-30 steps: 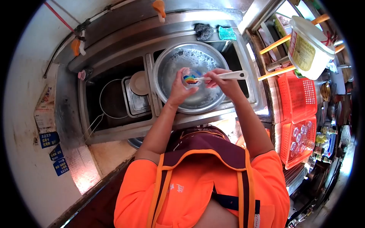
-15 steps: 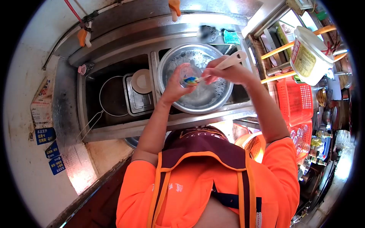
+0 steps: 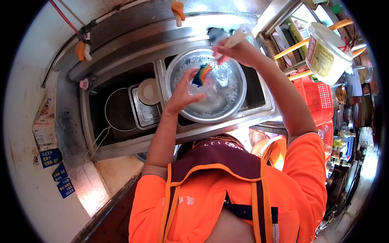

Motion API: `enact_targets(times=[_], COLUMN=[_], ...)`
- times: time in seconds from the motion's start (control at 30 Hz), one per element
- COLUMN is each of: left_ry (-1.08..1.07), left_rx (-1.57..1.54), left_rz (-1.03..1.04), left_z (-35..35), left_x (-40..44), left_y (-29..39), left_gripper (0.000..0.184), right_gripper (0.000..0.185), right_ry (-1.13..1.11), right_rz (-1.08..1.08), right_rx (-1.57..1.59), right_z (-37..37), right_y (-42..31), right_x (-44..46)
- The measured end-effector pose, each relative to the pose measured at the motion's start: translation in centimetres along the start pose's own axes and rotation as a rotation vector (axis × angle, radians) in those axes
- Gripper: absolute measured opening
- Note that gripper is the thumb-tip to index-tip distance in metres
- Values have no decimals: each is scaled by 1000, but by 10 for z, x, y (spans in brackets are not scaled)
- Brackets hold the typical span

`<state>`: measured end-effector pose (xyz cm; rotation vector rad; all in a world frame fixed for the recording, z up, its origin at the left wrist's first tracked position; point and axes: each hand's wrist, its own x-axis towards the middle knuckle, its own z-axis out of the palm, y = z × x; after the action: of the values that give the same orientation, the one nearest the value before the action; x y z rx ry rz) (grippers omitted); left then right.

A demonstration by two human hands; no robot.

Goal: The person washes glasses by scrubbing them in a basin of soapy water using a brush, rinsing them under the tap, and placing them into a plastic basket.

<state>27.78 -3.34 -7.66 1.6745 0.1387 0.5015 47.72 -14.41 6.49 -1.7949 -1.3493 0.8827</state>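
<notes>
Over a round metal basin (image 3: 244, 90) of foamy water, my left hand (image 3: 183, 95) is closed around a clear cup (image 3: 209, 88). The cup is hard to make out against the suds. My right hand (image 3: 238, 52) grips the pale handle of a cleaning brush (image 3: 236, 37). Its rainbow-striped head (image 3: 202, 75) points down toward the left hand, at the mouth of the cup. Whether the head touches the cup wall, I cannot tell.
In the left sink bay lie a wire-handled strainer (image 3: 106, 108), a metal tray (image 3: 135, 115) and a round pale lid (image 3: 148, 92). Orange-handled taps (image 3: 177, 10) are at the back. To the right are a white bucket (image 3: 324, 56) and red baskets (image 3: 312, 99).
My right hand has lifted up and away, drawing the brush head largely out of the cup. My left hand stays over the basin with the cup. The view has shifted slightly.
</notes>
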Motion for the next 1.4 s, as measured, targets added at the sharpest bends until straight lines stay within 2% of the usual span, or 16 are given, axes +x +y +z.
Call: enact_targets(times=[0.07,0.13,0.27,0.37,0.4,0.47,0.53,0.57,0.67,0.93,1.0,1.03,1.13,1.23,1.33,1.4], left_ry=[32,156,164,111,100,12,-18,-33,-77,-124,-9,-6,76,157,169,141], left_rx=[-2,3,97,143,143,-39,-104,-171,-176,-254,-353,-349,-129,-38,60,121], left_rz=[36,-76,5,5,8,-164,-118,-78,-26,-184,-44,-42,-22,-88,-126,22], left_z=[-1,5,10,15,17,21,18,16,13,22,22,20,17,23,25,29], left_x=[0,1,1,6,6,8,10,9,5,4,3,2,2,-1,-2,5], left_y=[-5,-1,-3,5,8,13,12,12,4,2,5,3,-1,11,15,16], left_gripper=[83,80,78,79,79,81,81,81,81,85,83,83,81,82,81,78], right_gripper=[29,31,32,32,32,32,33,33,26,30,31,30,31,32,31,31], right_ry=[33,29,73,295,312,209,37,-70,-354,-24,66,82,-24,24,236,346], right_rz=[101,262,277,154,141,120,68,-12,156,-200,-134,38,224,249,191,194], right_rx=[-11,280,371,90,209,397,319,79,108,54,87,-26,71,300,125,207], right_z=[2,15,20,19,25,35,36,30,0,0,-11,-18,-5,13,12,17], right_y=[5,16,20,21,18,11,-8,-10,-19,-21,-3,-2,7,-2,18,19], right_x=[-13,-28,-28,-3,5,13,2,-4,-20,12,8,3,-21,-42,-26,-12])
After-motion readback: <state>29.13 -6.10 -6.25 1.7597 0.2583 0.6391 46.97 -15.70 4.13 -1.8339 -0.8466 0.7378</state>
